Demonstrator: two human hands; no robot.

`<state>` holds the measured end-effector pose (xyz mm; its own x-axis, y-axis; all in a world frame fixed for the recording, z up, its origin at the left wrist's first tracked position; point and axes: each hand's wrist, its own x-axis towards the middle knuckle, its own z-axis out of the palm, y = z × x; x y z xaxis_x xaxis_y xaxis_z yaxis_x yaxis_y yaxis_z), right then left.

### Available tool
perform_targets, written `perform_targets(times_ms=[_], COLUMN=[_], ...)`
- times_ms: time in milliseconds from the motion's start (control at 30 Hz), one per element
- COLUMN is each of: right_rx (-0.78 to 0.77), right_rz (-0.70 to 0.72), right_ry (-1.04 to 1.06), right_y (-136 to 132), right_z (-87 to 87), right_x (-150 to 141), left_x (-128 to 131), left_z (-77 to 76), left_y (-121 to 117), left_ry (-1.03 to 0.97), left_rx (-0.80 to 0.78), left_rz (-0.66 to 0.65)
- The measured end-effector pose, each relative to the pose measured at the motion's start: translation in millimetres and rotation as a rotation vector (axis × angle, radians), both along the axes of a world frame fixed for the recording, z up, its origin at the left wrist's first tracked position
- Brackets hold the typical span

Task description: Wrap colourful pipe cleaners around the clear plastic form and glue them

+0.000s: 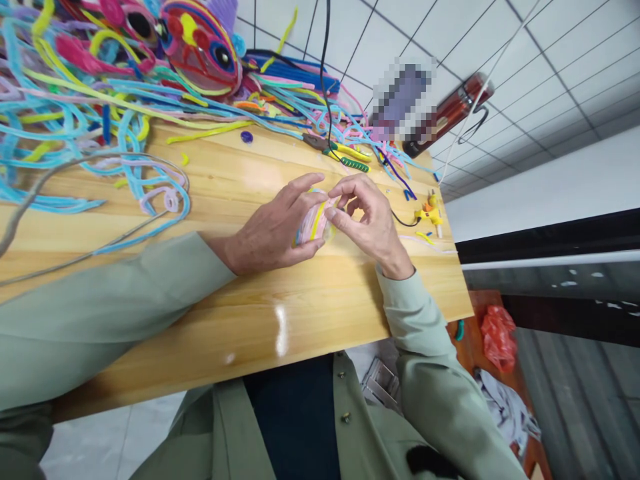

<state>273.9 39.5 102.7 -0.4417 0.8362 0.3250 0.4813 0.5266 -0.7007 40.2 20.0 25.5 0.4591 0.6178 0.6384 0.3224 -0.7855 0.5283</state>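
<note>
Above the wooden table (pixel 320 300), my left hand (pixel 270 230) is wrapped round a small rounded craft piece of pipe cleaners (pixel 315 221), striped in pink, yellow and light blue. The fingers of my right hand (pixel 373 217) are bent in a pinch at the right edge of that piece. What lies between these fingertips is too small to make out. Just beyond both hands lie pliers (pixel 335 147) with yellow and green handles. My palms hide part of the striped piece.
Tangled pipe cleaners (pixel 55 140) spread over the left and back. A colourful fish figure (pixel 203 50) rests among them. At the right are a yellow glue gun (pixel 429 212) and, by the tiled wall, a red flask (pixel 450 113). A dark cable (pixel 328 73) hangs behind my hands.
</note>
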Motion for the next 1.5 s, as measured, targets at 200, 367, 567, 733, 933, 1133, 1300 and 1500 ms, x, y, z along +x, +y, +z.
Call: perform_targets(times_ms=[200,367,567,733,933,1133,1300,1500], right_rx=[0.027,0.021,0.018,0.044,0.09,0.1,0.141,0.168], right_rz=[-0.01,-0.005,-0.001,0.02,-0.004,-0.018,-0.014,0.012], right_ry=[-0.02,-0.007,-0.005,-0.022,0.0,0.005,-0.008,-0.004], right_y=[-3,-4,-5,-5,-7,-10,-14,-16], right_z=[0.2,0.4,-0.8,-4.1,-8.7,-10.0,-12.8,-15.8], right_x=[-3,-3,-2,-1,-4,-5,-3,-2], left_x=[2,4,5,5,6,6,5,6], left_z=[0.8,2.7,5.2,6.9,5.6,5.4,5.9,6.4], left_y=[-1,-3,-2,-2,-2,-2,-1,-2], left_ry=[0.019,0.004,-0.037,-0.048,-0.045,-0.048,-0.045,-0.056], left_rx=[0.055,0.028,0.048,0.04,0.051,0.053,0.037,0.057], left_rz=[0.027,0.035,-0.001,-0.003,0.01,0.005,-0.006,0.003])
